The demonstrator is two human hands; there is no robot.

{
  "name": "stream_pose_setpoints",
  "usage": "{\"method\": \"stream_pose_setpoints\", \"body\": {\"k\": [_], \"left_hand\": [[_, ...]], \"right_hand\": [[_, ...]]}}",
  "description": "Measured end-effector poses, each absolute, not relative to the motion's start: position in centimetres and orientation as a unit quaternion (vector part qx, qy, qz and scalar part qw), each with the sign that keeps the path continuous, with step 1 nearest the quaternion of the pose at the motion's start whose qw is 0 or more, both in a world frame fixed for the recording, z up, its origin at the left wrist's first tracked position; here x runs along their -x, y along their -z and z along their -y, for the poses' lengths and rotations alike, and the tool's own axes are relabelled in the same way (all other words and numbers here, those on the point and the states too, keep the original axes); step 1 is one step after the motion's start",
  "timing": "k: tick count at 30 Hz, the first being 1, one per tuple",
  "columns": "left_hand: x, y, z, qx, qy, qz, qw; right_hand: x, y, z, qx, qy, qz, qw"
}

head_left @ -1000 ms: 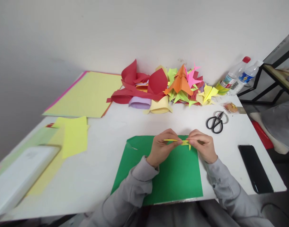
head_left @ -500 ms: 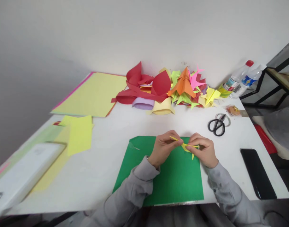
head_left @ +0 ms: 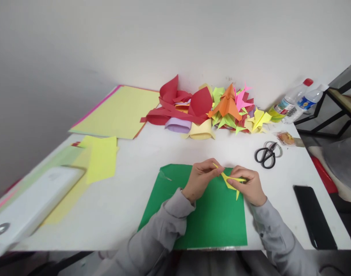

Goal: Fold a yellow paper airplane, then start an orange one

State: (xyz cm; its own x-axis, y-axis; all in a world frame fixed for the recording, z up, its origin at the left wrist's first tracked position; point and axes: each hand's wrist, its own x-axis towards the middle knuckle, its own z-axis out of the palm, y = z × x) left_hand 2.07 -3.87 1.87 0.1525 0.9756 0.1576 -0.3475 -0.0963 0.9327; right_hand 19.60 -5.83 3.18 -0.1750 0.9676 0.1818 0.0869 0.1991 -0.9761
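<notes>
A small yellow folded-paper figure (head_left: 230, 184) with thin pointed ends is held between both hands. My left hand (head_left: 202, 177) pinches one narrow tip of it between thumb and fingers. On the other side, my right hand (head_left: 248, 184) grips its body, and slim points stick out past the fingers. Both hands are over the upper right part of a green sheet (head_left: 210, 218) lying on the white table. Part of the figure is hidden behind the fingers.
Black-handled scissors (head_left: 266, 155) and a dark phone (head_left: 315, 217) lie to the right. Folded paper planes (head_left: 227, 103), red paper shapes (head_left: 171, 92) and two bottles (head_left: 304, 101) stand along the wall. At left are yellow sheets (head_left: 102, 159) and a white device (head_left: 46, 199).
The yellow paper figure has turned slightly, so more of its flat body shows between my hands. My view has shifted a little; both hands keep their hold.
</notes>
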Motion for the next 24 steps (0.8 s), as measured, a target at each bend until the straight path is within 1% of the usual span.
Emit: {"method": "stream_pose_setpoints", "body": {"k": [16,24], "left_hand": [[-1.95,-2.57,3.76,-0.432,-0.573,-0.330,0.613],[-1.92,-2.37,3.68,-0.431,-0.595,-0.340,0.587]], "right_hand": [[-20.04,-2.33,5.50,0.441,-0.506,0.587,0.452],[-20.15,-2.19,5.46,0.449,-0.527,0.571,0.441]]}}
